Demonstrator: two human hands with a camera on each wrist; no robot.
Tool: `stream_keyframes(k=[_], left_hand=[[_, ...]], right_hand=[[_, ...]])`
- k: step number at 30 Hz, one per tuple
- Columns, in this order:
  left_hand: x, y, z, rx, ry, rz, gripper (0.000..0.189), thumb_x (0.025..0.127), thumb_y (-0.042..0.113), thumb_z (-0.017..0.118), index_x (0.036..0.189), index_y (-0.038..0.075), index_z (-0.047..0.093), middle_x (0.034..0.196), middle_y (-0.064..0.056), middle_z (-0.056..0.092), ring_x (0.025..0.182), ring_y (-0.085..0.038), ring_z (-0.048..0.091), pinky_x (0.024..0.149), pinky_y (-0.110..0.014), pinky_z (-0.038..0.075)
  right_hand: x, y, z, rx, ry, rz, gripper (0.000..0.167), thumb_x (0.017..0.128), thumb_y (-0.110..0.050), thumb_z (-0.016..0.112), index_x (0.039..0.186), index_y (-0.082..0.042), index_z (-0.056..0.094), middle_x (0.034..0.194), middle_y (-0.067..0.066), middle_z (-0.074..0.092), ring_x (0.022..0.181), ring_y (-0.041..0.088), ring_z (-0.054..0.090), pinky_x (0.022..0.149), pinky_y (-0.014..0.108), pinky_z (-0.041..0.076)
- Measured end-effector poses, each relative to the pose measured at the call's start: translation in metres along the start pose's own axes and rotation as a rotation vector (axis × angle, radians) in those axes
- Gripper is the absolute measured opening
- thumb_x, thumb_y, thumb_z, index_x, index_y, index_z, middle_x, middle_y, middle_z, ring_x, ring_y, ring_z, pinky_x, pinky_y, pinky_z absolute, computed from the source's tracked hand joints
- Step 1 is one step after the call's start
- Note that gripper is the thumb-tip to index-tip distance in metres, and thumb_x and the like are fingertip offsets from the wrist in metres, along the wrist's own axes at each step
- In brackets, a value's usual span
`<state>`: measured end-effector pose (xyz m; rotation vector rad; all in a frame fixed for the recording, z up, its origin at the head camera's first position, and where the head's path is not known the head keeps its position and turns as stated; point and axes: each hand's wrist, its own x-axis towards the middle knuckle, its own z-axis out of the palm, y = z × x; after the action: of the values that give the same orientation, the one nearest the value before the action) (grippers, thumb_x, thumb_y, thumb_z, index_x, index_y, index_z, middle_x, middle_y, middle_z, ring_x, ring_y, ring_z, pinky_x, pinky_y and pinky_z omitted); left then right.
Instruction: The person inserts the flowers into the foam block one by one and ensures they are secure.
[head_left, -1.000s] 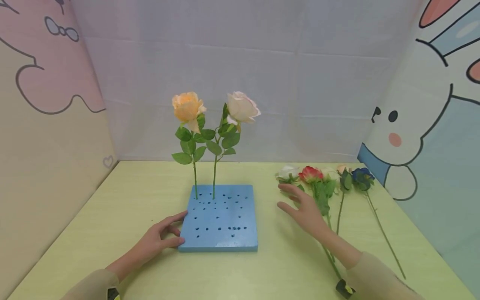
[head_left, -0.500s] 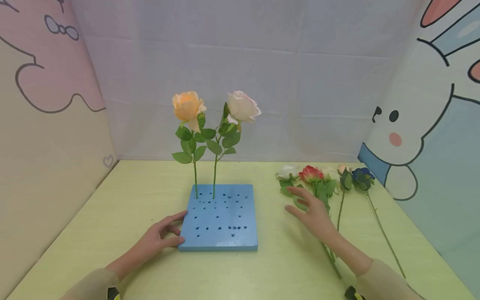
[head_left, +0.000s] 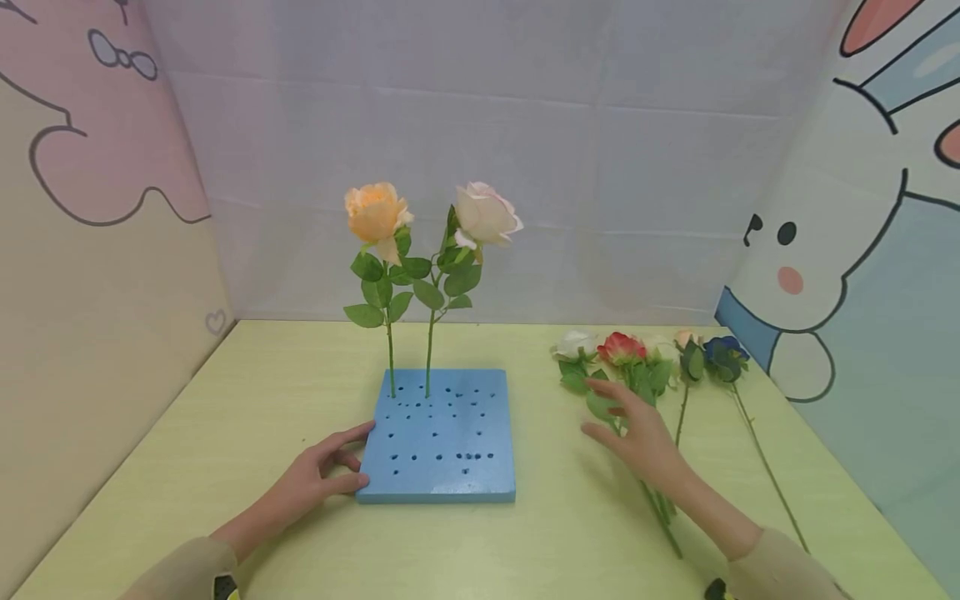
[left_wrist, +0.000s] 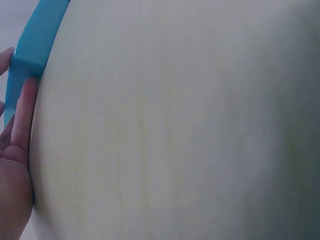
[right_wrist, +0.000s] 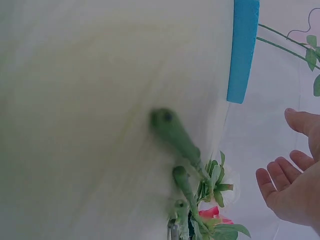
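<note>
My left hand (head_left: 315,475) touches the left edge of a blue board (head_left: 416,485) full of small holes, fingertips and thumb against its side. Upright in the board's back left part stand a peach-orange rose (head_left: 375,215) and a pale pink rose (head_left: 486,215), both with green leaves. My right hand (head_left: 647,440) hovers with fingers spread over the stems of flowers lying at the right. Nearest it are a white rose (head_left: 576,344) and a red flower (head_left: 621,348). In the right wrist view, several green stem ends (right_wrist: 175,135) point toward the camera, beside the hand (right_wrist: 295,185) holding nothing.
Farther right lie a dark blue rose (head_left: 724,350) and a small peach flower (head_left: 686,337) with long stems. A cream flower (head_left: 660,348) is partly hidden behind leaves. The pale yellow table (head_left: 285,375) ends at a white cloth (head_left: 585,208) behind, with cartoon-printed panels on both sides.
My right hand has drifted right and slightly toward me, over the lying stems, uncovering more of the white rose's leaves. The left hand and the board have stayed put.
</note>
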<state>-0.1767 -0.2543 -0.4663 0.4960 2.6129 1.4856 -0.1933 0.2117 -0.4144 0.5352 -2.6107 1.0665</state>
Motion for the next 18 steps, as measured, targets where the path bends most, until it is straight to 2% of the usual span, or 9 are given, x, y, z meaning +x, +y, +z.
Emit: stream_keyframes(k=[5,12,18], left_hand=[[0.0,-0.003,0.0,-0.006,-0.001,0.015,0.07,0.088,0.025,0.075,0.15,0.02,0.043,0.141,-0.011,0.052,0.093,-0.002,0.059,0.082,-0.018,0.042],[0.001,-0.004,0.0,-0.014,-0.004,0.025,0.071,0.088,0.024,0.075,0.151,0.019,0.042,0.144,-0.012,0.05,0.093,-0.002,0.059,0.081,-0.018,0.043],[0.001,-0.004,0.0,-0.007,-0.001,0.042,0.07,0.088,0.023,0.074,0.15,0.017,0.042,0.143,-0.013,0.051,0.093,-0.002,0.06,0.083,-0.018,0.043]], right_hand=[[-0.003,0.003,-0.003,-0.028,-0.03,0.043,0.063,0.087,-0.018,0.076,0.143,-0.009,0.048,0.141,0.015,0.056,0.126,0.035,0.056,0.095,0.047,0.051],[-0.007,0.009,-0.011,-0.057,-0.08,0.122,0.066,0.086,-0.019,0.077,0.144,-0.009,0.047,0.136,0.022,0.056,0.116,0.042,0.06,0.091,0.051,0.052],[-0.011,0.014,-0.016,-0.062,-0.126,0.172,0.07,0.085,-0.017,0.078,0.145,-0.007,0.045,0.141,0.018,0.054,0.121,0.039,0.057,0.094,0.05,0.051]])
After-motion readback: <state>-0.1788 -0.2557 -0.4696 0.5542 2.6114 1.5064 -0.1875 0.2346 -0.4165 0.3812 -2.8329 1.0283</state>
